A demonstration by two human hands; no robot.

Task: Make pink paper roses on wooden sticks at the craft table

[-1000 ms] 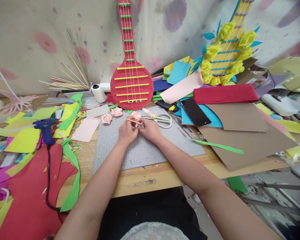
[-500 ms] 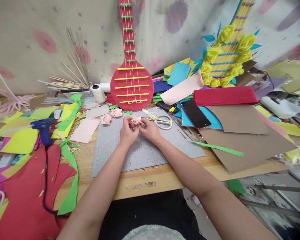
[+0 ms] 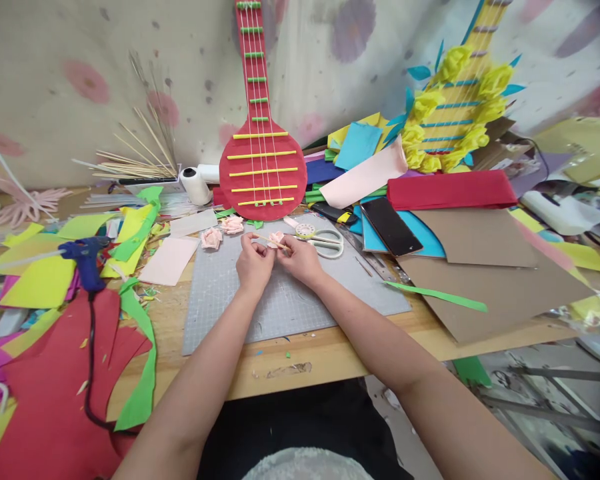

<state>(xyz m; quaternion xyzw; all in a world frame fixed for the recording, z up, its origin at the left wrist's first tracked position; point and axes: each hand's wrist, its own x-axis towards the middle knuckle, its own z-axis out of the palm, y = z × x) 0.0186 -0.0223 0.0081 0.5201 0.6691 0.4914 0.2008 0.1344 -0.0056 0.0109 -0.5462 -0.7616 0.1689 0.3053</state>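
Pale pink, ruffled paper rose point(image 3: 277, 237) at twelve o'clock from the nearly meeting hands, closer to right hand point(image 3: 300, 259), whose fingers pinch a thin, straight, tan wooden stick point(image 3: 266, 239), axis ten to four o'clock; left hand point(image 3: 255, 264) curled at nine, grip indeterminable.

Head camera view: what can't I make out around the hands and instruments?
All in the head view:
Pink flower: lower part, hidden by the left hand and right hand.
Thin stick: whether the left hand pinches it, too small.
Red instrument: neck top, cut off by the upper edge.
Yellow instrument: neck top, likewise cut off.
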